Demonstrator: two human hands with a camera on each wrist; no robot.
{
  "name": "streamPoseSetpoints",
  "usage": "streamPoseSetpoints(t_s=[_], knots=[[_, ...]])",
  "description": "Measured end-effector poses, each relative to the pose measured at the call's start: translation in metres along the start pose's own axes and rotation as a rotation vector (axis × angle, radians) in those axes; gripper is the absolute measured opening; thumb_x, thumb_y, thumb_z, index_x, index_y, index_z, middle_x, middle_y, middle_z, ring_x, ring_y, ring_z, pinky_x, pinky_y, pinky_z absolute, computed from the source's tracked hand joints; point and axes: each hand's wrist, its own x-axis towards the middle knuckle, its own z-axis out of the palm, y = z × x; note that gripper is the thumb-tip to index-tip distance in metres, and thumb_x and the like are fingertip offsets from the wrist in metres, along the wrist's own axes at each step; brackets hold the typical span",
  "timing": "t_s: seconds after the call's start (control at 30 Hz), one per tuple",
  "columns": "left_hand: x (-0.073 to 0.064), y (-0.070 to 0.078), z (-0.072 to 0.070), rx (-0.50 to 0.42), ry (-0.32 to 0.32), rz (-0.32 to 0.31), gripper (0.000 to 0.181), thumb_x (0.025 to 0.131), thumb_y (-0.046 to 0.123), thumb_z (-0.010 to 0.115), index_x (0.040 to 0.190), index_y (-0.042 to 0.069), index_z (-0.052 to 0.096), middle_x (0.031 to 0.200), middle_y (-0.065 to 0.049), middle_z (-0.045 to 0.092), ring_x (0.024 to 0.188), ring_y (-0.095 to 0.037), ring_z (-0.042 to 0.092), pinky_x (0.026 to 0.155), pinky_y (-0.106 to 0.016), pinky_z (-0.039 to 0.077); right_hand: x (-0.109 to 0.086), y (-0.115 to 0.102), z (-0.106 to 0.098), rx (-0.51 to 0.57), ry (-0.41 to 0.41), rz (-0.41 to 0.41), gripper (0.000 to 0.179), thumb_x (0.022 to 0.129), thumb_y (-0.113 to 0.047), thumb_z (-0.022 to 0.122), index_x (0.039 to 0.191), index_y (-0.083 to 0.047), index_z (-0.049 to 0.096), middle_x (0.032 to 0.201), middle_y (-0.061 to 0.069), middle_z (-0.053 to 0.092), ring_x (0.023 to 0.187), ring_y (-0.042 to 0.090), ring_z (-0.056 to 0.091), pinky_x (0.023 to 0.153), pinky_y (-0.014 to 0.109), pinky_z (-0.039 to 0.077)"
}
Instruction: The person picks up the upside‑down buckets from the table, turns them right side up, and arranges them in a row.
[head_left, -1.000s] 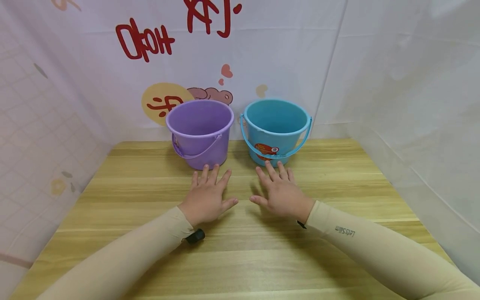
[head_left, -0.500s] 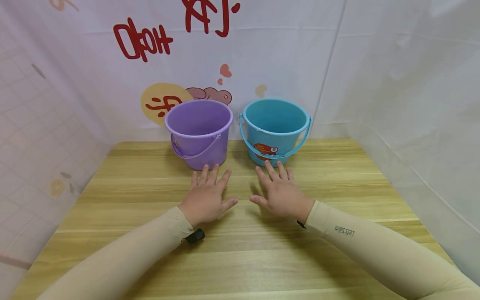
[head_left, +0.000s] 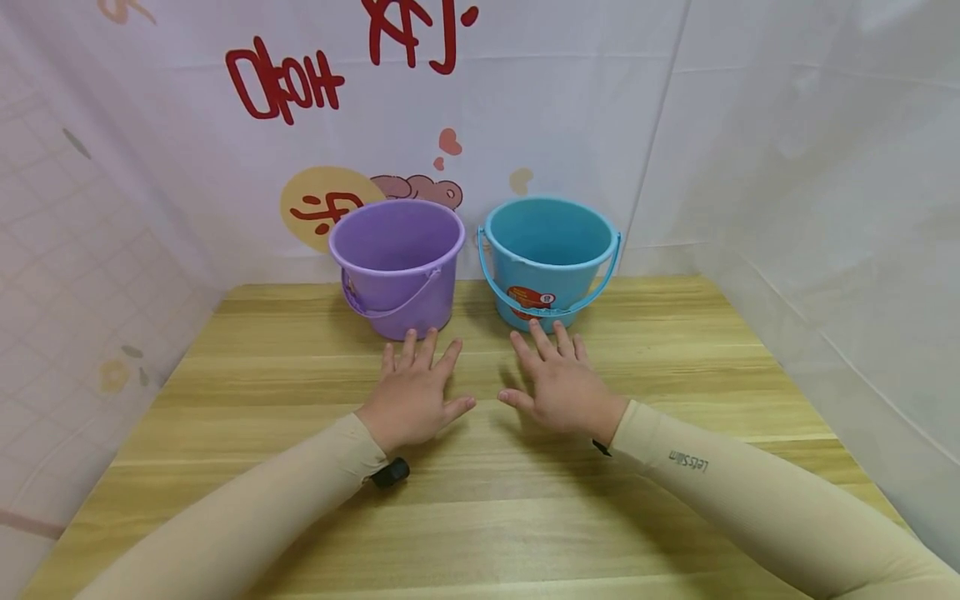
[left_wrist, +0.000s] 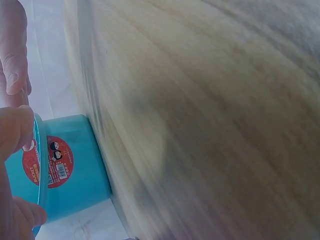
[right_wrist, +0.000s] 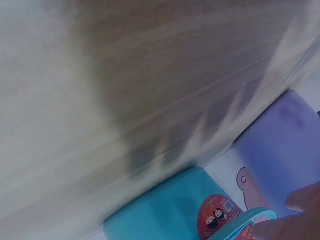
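Note:
Side by side at the back of the wooden table stand two upright plastic buckets. The purple bucket (head_left: 412,296) is on the left, its handle hanging down in front. To its right is the blue bucket (head_left: 551,283), with a red round label and a lowered handle. My left hand (head_left: 412,398) is held palm down with spread fingers just in front of the purple bucket. Likewise spread and palm down, my right hand (head_left: 566,392) has its fingertips near the foot of the blue bucket. Neither hand holds anything. Both wrist views show the blue bucket (left_wrist: 75,165) (right_wrist: 160,210) and its label.
The wooden table (head_left: 480,517) reaches back to a white printed curtain (head_left: 555,100) with red characters and hearts. More pale curtain (head_left: 82,250) hangs along the left side, and white curtain (head_left: 840,208) along the right. Beige sleeves (head_left: 255,508) cover both arms.
The head view has shifted very slightly, so the buckets and backdrop sit a touch further left in it. Both hands keep the same pose and hold nothing throughout.

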Motion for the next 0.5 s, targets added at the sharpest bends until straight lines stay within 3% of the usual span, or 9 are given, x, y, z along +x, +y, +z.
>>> streamPoseSetpoints(t_s=[0.5], knots=[[0.002,0.002,-0.007,-0.043,0.039,0.009,0.090,0.078,0.081,0.020,0.150,0.028,0.011,0.155,-0.017,0.010,0.141,-0.043,0.003,0.109,-0.063,0.007,0.002,0.007,-0.013,0.065,0.065,-0.009,0.089,0.085,-0.073,0.031,0.150,-0.015,0.016,0.155,0.016,0.010,0.139,0.047,0.008,0.108,0.062,0.017]])
